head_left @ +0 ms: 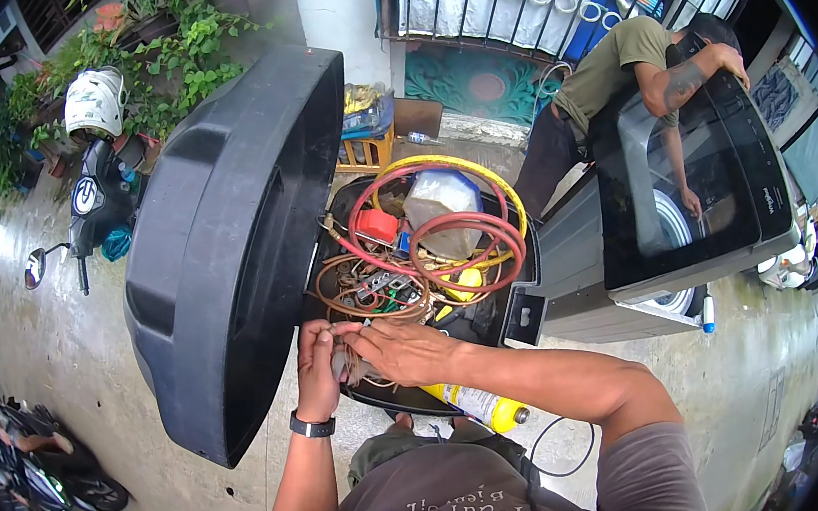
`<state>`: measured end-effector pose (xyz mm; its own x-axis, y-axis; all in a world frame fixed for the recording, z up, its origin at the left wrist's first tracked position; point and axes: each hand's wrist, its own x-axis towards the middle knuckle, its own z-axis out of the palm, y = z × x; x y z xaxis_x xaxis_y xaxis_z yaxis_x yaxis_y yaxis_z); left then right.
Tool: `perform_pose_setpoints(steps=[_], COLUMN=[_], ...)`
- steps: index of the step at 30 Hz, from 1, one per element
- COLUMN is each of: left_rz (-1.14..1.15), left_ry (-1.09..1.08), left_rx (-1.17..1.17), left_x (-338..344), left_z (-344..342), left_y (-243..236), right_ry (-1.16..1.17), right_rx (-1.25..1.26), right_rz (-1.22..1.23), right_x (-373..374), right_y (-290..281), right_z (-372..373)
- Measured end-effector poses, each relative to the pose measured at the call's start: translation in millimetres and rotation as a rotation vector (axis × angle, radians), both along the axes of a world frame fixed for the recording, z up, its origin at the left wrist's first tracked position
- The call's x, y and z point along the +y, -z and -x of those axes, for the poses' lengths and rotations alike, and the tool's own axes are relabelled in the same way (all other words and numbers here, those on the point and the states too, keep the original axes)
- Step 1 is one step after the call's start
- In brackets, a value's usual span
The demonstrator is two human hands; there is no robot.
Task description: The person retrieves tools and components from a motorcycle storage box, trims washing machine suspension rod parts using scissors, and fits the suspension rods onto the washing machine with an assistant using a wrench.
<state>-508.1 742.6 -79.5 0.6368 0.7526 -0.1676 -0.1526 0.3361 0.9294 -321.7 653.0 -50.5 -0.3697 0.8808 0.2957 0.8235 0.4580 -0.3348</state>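
A black toolbox (pixel 507 383) stands open before me, its big lid (pixel 199 235) swung over to the left. At its near left corner my left hand (pixel 320 357), with a black wristwatch, has its fingers bent in a pinch. My right hand (pixel 408 351) reaches across and meets it, fingers closed together. A greyish, stringy bundle (pixel 351 363) shows under the fingers; what they pinch is hidden. Beyond the hands lie coiled copper tubing (pixel 329 294), red hoses (pixel 517 256), a yellow hose (pixel 505 178) and mixed tools. A yellow gas canister (pixel 478 403) lies at the near edge.
At the right, another person (pixel 598 86) leans over a dark washing machine (pixel 568 241) with its lid raised. A scooter (pixel 90 190) with a white helmet (pixel 95 99) stands left on the concrete floor (pixel 39 318). Plants (pixel 188 47) line the far left. Another motorcycle (pixel 54 463) is near left.
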Motion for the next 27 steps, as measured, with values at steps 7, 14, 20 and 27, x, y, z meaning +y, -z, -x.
perform_pose_setpoints(steps=[7,14,20,27], left_rz=[-0.107,-0.240,-0.804,-0.767], left_ry=[0.080,0.384,0.217,-0.059], left_rx=[0.012,0.286,0.503,0.280], left_x=[28.1,28.1,24.5,-28.4], left_z=[-19.4,-41.9,-32.9,-39.9], left_y=[7.6,-4.5,15.1,-56.9], right_ry=[0.118,0.219,0.487,0.603], right_rx=[-0.031,-0.186,-0.484,0.120], right_rz=[0.526,0.734,0.967,0.567], right_x=[0.4,-10.6,-28.1,-142.4], right_y=[-54.8,-34.4,-50.4,-97.5], right_z=[3.0,-1.3,-45.9,-122.0])
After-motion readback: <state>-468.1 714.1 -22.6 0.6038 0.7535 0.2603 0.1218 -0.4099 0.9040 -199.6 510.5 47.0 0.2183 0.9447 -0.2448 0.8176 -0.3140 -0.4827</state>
